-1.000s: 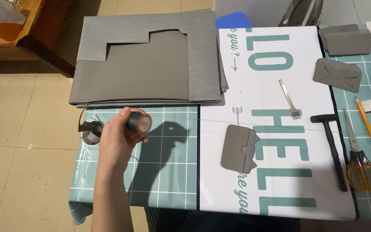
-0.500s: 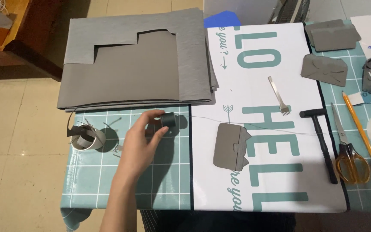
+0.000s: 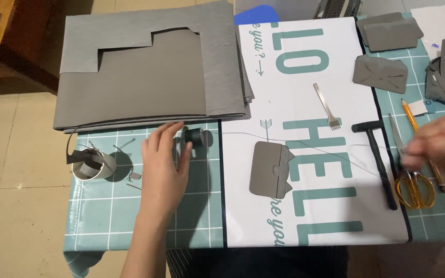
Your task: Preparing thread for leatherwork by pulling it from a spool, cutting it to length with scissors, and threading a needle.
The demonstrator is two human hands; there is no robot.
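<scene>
My left hand (image 3: 163,164) lies on the teal cutting mat (image 3: 109,216), its fingertips and thumb touching a small black thread spool (image 3: 198,137) that sits by the mat's inner edge. A thin dark thread (image 3: 305,141) runs from the spool to the right across the white printed sheet (image 3: 336,216), toward my right hand (image 3: 439,149). That hand is blurred, with its fingers pinched together above the orange-handled scissors (image 3: 413,185). A cut grey leather piece (image 3: 269,170) lies between my two hands.
A stack of large grey leather sheets (image 3: 150,77) fills the back left. A small cup with grey strips (image 3: 91,164) stands at the left. A pronged punch (image 3: 326,107), a black hammer (image 3: 377,154), a pencil (image 3: 410,116) and grey cut pieces (image 3: 379,74) lie to the right.
My left hand carried the spool to the right and set it on the mat. My right hand has come into view at the right, and a thread now stretches across the sheet.
</scene>
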